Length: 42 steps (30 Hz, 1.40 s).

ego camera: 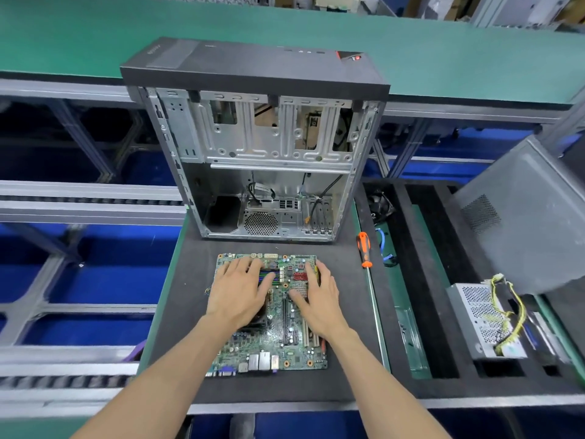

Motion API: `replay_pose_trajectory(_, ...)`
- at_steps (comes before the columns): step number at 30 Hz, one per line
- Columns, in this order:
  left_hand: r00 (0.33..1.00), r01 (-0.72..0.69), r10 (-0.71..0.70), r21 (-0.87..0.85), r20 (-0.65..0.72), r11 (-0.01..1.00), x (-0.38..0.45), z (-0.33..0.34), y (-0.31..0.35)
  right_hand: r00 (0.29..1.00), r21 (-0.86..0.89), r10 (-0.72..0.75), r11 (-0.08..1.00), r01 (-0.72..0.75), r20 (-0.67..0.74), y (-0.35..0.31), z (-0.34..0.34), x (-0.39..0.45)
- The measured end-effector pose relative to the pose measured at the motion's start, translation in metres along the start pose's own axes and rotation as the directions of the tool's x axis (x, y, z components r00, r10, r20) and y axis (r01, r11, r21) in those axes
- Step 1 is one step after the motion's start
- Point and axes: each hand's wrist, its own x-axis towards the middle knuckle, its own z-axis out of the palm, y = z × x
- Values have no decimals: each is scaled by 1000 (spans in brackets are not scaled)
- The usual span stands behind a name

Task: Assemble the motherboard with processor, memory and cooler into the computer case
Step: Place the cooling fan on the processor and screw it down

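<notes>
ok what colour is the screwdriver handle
Orange and black; the screwdriver handle shows best in the head view.

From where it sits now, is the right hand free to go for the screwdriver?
Probably yes. The right hand lies flat on the motherboard holding nothing, and the screwdriver lies to its right on the mat with only bare mat between them.
</notes>
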Motion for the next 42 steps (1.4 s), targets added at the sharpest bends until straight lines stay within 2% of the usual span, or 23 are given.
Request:
replay_pose_trajectory(3, 994, 89, -89, -1, -69, 996, -13, -2, -11, 1000, 17, 16, 1000, -16, 5, -1, 0, 1)
replay_pose_trajectory(6, 967, 253, -253, -134, 21, 958, -19, -2, -26, 999, 36, 46, 998, -47, 10, -4, -1, 2)
replay_pose_trajectory(11, 855, 517, -479, -412, 199, 750, -22, -3, -38, 996, 78, 81, 994, -82, 22, -10, -7, 1)
replay_pose_trajectory(16, 793, 599, -514, -578, 329, 554, -18, -9, -40, 991, 161, 133, 978, -134, 16, -22, -15, -3)
replay_pose_trajectory(19, 774, 619, -521, -607, 361, 498, -14, -12, -43, 972, 95, 226, 971, -219, -64, -32, -14, -8)
replay_pose_trajectory(22, 692, 694, -559, -634, 457, 342, -9, -13, -50, 911, 13, 391, 920, -392, -132, -46, -12, -13)
replay_pose_trajectory(24, 628, 745, -558, -625, 542, 232, -5, -12, -56, 875, 32, 469, 883, -469, -117, -53, -13, -14)
replay_pose_trajectory(25, 617, 756, -544, -620, 568, 210, -3, -10, -60, 862, 45, 497, 868, -495, -105, -55, -14, -12)
replay_pose_trajectory(30, 657, 724, -426, -678, 622, 127, 0, -11, -67, 809, 115, 588, 806, -581, -31, -58, -25, -3)
replay_pose_trajectory(36, 740, 650, -291, -756, 606, 76, -12, -18, -61, 792, 201, 610, 774, -601, 21, -54, -31, -2)
replay_pose_trajectory(39, 765, 614, -265, -789, 587, 27, -15, -18, -57, 794, 283, 604, 753, -595, 62, -49, -35, -4)
replay_pose_trajectory(42, 782, 587, -287, -808, 553, 44, -15, -19, -54, 814, 345, 575, 749, -565, 85, -44, -39, -8)
